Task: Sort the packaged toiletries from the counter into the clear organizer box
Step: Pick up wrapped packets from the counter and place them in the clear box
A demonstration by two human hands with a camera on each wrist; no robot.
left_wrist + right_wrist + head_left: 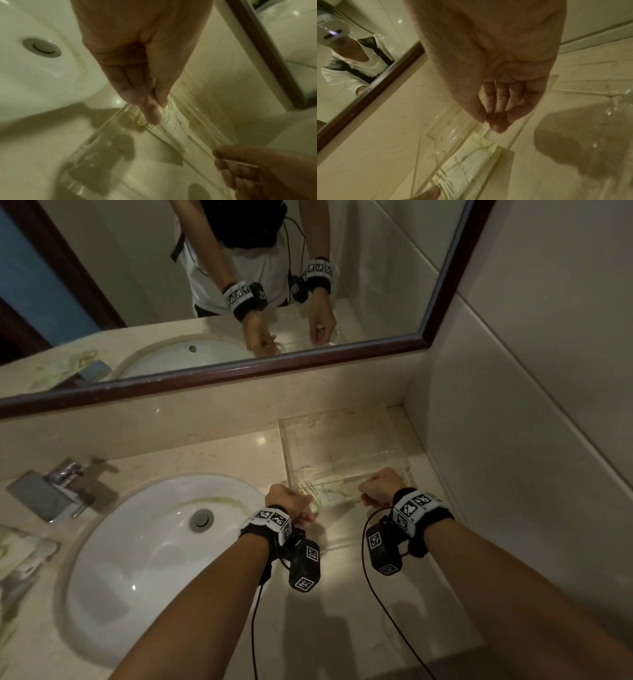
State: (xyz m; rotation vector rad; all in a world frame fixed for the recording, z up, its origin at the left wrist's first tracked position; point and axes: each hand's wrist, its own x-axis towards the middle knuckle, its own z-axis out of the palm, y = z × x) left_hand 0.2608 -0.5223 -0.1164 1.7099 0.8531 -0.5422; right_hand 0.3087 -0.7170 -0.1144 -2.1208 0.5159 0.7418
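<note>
The clear organizer box [359,446] stands on the counter right of the sink, against the corner. A cream packet with dark stripes [330,496] lies along its near part. My left hand [291,503] is at the packet's striped end; in the left wrist view its thumb and fingers [157,108] pinch that end of the packet [175,125]. My right hand [378,486] is curled at the box's near right wall. In the right wrist view its thumb and fingertips [491,120] meet on the clear wall edge, just above the packet [471,159].
A white sink [154,542] with a chrome faucet [58,491] fills the left of the counter. More pale packets [17,556] lie at the far left edge. The mirror frame [239,371] runs behind, and a tiled wall [513,474] closes the right.
</note>
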